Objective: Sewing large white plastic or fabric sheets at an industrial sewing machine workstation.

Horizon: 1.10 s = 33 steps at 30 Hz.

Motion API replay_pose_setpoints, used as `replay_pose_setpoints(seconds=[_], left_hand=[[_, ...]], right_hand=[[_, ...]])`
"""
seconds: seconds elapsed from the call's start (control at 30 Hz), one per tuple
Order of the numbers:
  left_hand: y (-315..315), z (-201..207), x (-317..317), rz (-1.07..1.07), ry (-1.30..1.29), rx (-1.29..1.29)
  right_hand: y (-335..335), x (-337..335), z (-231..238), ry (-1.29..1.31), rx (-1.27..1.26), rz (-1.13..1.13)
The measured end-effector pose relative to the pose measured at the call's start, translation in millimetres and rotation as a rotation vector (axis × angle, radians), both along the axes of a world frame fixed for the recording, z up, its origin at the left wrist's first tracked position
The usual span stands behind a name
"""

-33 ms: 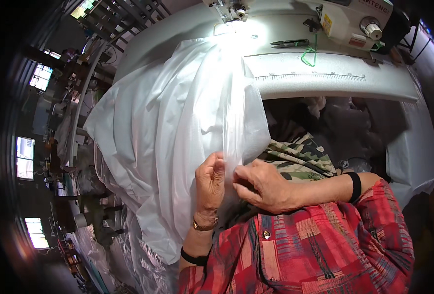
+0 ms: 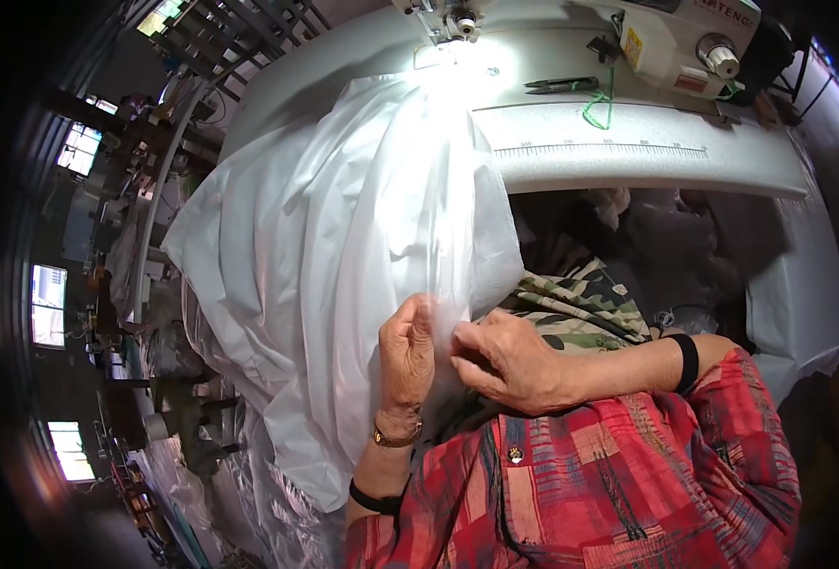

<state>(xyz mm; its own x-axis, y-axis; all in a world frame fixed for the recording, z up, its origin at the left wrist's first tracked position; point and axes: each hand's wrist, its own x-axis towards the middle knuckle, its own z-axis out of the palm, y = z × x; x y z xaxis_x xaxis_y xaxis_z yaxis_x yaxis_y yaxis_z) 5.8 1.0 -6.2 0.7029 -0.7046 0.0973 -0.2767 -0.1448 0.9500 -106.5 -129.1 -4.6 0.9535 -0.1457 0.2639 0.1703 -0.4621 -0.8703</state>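
A large sheet of thin white fabric (image 2: 339,228) hangs in folds from the sewing machine's needle area (image 2: 459,28) down toward my lap. Its far end lies gathered under the bright lamp, where glare hides the detail. My left hand (image 2: 407,351), with a watch at the wrist, pinches the right-hand edge of the fabric between thumb and fingers. Just to its right, my right hand (image 2: 512,360) is closed, its fingertips pressed together at the same edge. The bit of fabric between the two hands looks sheer and blurred.
Black thread snips (image 2: 562,85) with a green cord (image 2: 598,109) lie on the machine table (image 2: 571,171), behind a printed ruler scale. The machine's body (image 2: 690,43) stands at the back right. Clear plastic sheeting (image 2: 268,503) hangs at the lower left.
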Motion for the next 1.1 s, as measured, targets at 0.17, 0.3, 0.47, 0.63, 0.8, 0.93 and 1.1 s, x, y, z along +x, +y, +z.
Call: replay_pose_setpoints(seconds=[0.17, 0.3, 0.47, 0.63, 0.8, 0.93, 1.1], left_hand=[[0.7, -13.1, 7.5, 0.073, 0.047, -0.020], [-1.3, -9.4, 7.5, 0.188, 0.226, -0.017], [-6.7, 5.7, 3.9, 0.166, 0.290, -0.160], [-5.0, 17.6, 17.2, 0.068, 0.250, -0.149], [-7.2, 26.3, 18.3, 0.003, 0.224, -0.117], [-9.4, 35.7, 14.6, 0.009, 0.306, 0.001], [-8.2, 36.7, 20.8, 0.018, 0.058, 0.088]], right_hand=[[-3.1, -1.7, -6.3, 0.001, -0.111, 0.008], [-7.7, -3.0, -9.3, -0.061, -0.077, -0.085], [-11.1, -3.1, -0.7, -0.041, 0.101, -0.149], [-8.0, 15.9, 3.7, -0.230, -0.313, -0.072], [3.5, 22.1, 0.9, -0.301, -0.309, -0.062], [7.2, 22.7, -1.2, -0.322, -0.307, -0.032], [0.5, 25.6, 1.7, -0.399, -0.448, 0.140]])
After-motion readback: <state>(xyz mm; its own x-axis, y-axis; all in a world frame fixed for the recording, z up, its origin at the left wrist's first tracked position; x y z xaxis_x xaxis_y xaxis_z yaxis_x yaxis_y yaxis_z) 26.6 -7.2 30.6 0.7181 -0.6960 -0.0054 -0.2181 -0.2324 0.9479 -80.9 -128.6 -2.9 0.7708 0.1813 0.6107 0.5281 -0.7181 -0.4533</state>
